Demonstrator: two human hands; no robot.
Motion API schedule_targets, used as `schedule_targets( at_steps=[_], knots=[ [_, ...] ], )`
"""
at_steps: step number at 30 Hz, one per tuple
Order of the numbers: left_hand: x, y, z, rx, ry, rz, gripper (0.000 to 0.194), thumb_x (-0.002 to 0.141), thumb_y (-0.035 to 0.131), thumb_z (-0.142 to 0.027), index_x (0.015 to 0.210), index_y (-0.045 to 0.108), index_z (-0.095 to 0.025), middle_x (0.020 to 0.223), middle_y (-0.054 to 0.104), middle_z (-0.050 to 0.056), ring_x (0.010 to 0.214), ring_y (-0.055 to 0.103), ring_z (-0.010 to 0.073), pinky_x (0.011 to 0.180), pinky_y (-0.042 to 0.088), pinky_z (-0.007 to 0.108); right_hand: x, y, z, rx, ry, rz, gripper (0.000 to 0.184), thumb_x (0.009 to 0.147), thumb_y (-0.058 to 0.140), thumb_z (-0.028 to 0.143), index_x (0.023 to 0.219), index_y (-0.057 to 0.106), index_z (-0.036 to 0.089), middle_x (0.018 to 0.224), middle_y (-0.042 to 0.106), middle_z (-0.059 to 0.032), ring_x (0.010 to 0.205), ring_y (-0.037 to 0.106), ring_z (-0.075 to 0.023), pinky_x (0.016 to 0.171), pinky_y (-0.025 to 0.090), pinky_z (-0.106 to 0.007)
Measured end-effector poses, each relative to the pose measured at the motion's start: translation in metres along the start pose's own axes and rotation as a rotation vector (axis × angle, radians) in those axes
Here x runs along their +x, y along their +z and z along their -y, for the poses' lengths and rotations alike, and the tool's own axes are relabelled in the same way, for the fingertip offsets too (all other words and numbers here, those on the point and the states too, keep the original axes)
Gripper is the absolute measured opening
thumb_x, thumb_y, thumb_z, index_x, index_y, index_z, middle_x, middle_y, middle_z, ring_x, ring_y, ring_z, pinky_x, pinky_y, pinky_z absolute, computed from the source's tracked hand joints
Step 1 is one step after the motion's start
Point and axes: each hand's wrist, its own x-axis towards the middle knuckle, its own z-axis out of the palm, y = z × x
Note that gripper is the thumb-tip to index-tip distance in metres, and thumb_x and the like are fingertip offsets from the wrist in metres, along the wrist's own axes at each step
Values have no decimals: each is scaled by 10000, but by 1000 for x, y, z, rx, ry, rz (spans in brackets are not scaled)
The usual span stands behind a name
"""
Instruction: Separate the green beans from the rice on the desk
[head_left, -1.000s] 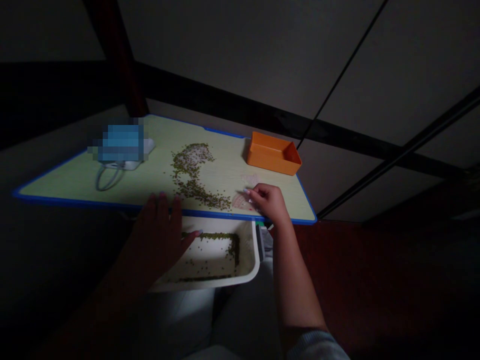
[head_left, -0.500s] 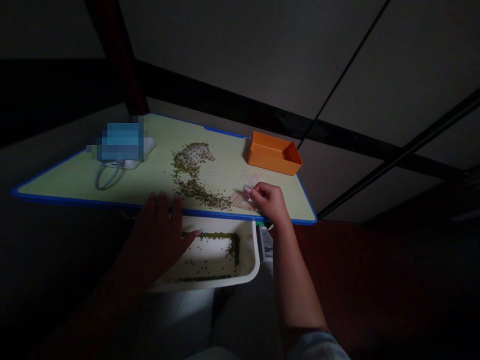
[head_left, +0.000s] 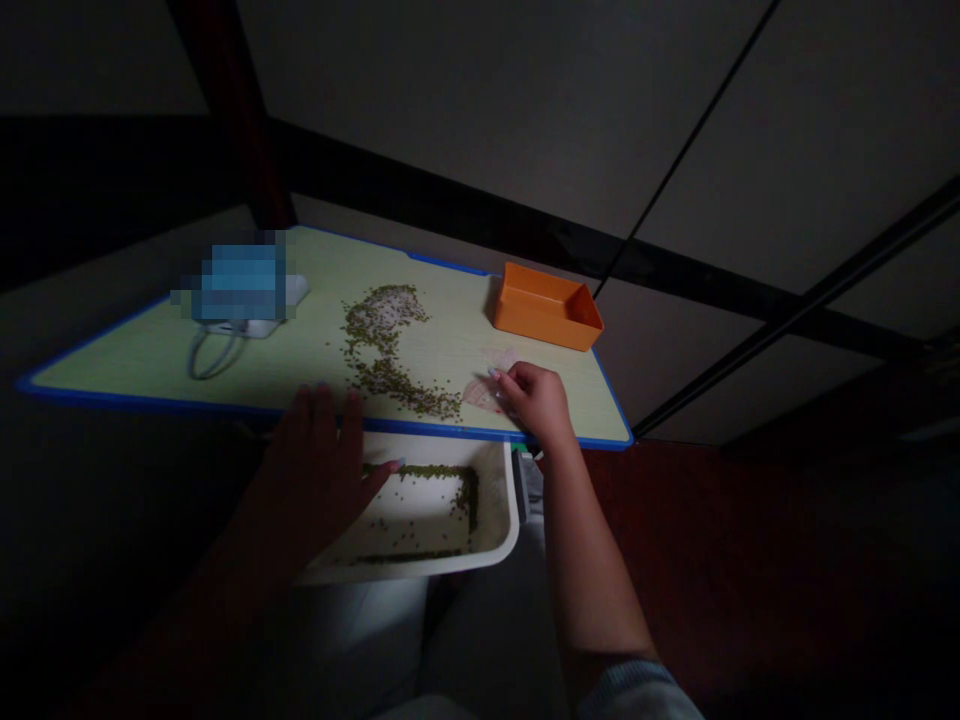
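My left hand (head_left: 319, 460) lies with fingers spread over the front edge of the small table, its thumb above a white bin (head_left: 501, 555). Close to the table's right end, my right hand (head_left: 538, 400) is closed in a pinch; what its fingertips hold, if anything, is too small to make out. Under and beside it lies a see-through sheet or bag with reddish print (head_left: 480, 393). Between the hands, small green beans (head_left: 390, 380) are scattered in a curved band, mixed with paler grains (head_left: 390, 308) toward the back.
An orange open box (head_left: 544, 320) stands at the back right of the pale, blue-edged table (head_left: 450, 340). On the left sits a white device (head_left: 296, 292) with a looped cord, partly blurred out. Green beans line the bin's inside edges. Behind rises a panelled wall (head_left: 480, 120).
Almost nothing differs. My right hand has shifted very slightly, still pinched beside the printed plastic; the left hand stays in place.
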Motion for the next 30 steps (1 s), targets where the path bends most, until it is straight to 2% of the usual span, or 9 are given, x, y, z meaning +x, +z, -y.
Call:
schedule_targets(
  at_steps=[4, 10, 14, 23, 30],
  knots=[
    [0, 0, -1, -23, 5, -29, 859, 825, 452, -550, 1493, 173, -88, 1558, 295, 290, 1489, 168, 470, 1151, 280, 647, 2, -1, 5, -94, 25, -37, 390, 891, 575, 455, 592, 548, 205, 547, 533, 6, 521, 405, -122, 539, 214, -266],
    [0, -2, -1, -27, 11, -10, 851, 829, 447, -550, 1469, 227, -34, 1550, 281, 320, 1491, 143, 479, 1166, 253, 638, 5, 1, 8, -138, -46, 18, 354, 911, 564, 444, 651, 602, 206, 588, 576, -13, 547, 441, -133, 557, 225, -269],
    [0, -3, -1, -38, -2, 5, 835, 831, 446, -542, 1468, 238, -42, 1550, 290, 307, 1498, 136, 461, 1180, 237, 624, 5, 3, 5, -85, -70, 52, 358, 908, 566, 458, 656, 600, 206, 569, 557, -1, 542, 436, -127, 556, 231, -263],
    [1, -3, -2, -9, -5, 10, 834, 834, 424, -554, 1457, 249, -27, 1523, 304, 340, 1483, 156, 492, 1137, 282, 658, 3, 3, -3, 104, -77, 77, 371, 870, 602, 477, 627, 567, 198, 530, 478, 28, 531, 404, -114, 533, 241, -253],
    [2, -4, -3, 27, 1, 24, 851, 830, 440, -558, 1422, 293, 36, 1495, 317, 380, 1463, 202, 508, 1144, 280, 633, 2, 4, -6, 168, -42, 62, 384, 851, 604, 489, 612, 555, 193, 523, 483, 30, 522, 395, -108, 515, 251, -247]
  ],
)
